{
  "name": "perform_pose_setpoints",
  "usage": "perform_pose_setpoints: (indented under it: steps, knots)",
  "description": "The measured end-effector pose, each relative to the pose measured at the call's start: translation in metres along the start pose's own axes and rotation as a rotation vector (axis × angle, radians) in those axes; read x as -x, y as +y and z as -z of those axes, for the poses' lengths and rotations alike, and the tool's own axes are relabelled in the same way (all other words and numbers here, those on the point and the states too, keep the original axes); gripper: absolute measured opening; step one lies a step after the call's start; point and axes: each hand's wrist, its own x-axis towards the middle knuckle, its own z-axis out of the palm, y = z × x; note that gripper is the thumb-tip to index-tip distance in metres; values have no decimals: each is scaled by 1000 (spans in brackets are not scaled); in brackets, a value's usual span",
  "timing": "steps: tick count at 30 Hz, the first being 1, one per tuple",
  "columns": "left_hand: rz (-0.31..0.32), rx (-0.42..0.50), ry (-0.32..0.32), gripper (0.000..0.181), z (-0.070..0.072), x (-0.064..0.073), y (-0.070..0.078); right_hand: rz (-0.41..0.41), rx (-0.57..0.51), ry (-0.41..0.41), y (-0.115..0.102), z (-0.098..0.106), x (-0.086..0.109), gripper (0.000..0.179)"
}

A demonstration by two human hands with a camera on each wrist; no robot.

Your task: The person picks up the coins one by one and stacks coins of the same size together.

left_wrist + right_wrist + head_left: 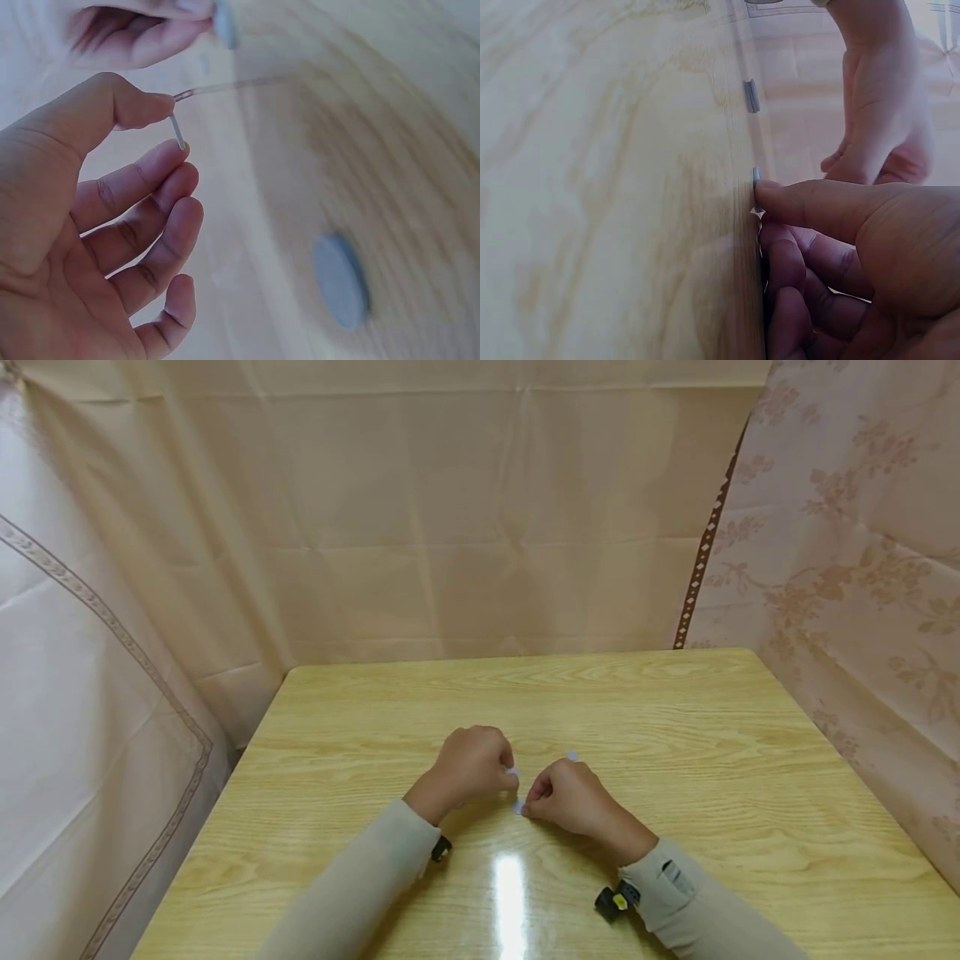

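Observation:
My left hand (471, 764) holds a small pale disc (513, 772) just above the table. In the left wrist view that disc (177, 129) appears edge-on, pinched between thumb and forefinger, the other fingers loosely bent. Close by on the right, my right hand (573, 797) pinches a second disc (518, 807) at the tabletop. Thumb and forefinger grip this disc (757, 184) by its edge in the right wrist view; the remaining fingers are curled. Another grey disc (341, 281) lies flat on the table. Beyond the right hand sits a disc (572, 756) partly covered by it.
The wood-grain table (360, 710) has a glare spot (510, 893) near the front. Cloth hangings (450, 527) stand behind it and at both sides. A thin reddish line (232, 85) runs beside the left fingertips; I cannot tell what it is.

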Motion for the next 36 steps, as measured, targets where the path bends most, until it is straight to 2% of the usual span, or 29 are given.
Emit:
perform_pose_setpoints:
  steps: [4, 12, 15, 22, 30, 36]
  knots:
    - [21, 75, 38, 15, 1, 7, -2, -3, 3, -6, -1, 0, -1, 16]
    - [30, 179, 159, 10, -1, 20, -7, 21, -2, -29, -4, -2, -1, 15]
    - [36, 206, 173, 9, -1, 22, -7, 24, 3, -32, -4, -2, -1, 15]
    - [55, 233, 79, 10, -7, 16, -2, -17, -6, -36, 0, 1, 1, 16]
    - [33, 179, 36, 10, -11, 12, -3, -9, -17, -36, 2, 3, 1, 16]
    - [25, 166, -37, 13, -13, 12, -1, -12, -26, -34, 1, 3, 0, 15]
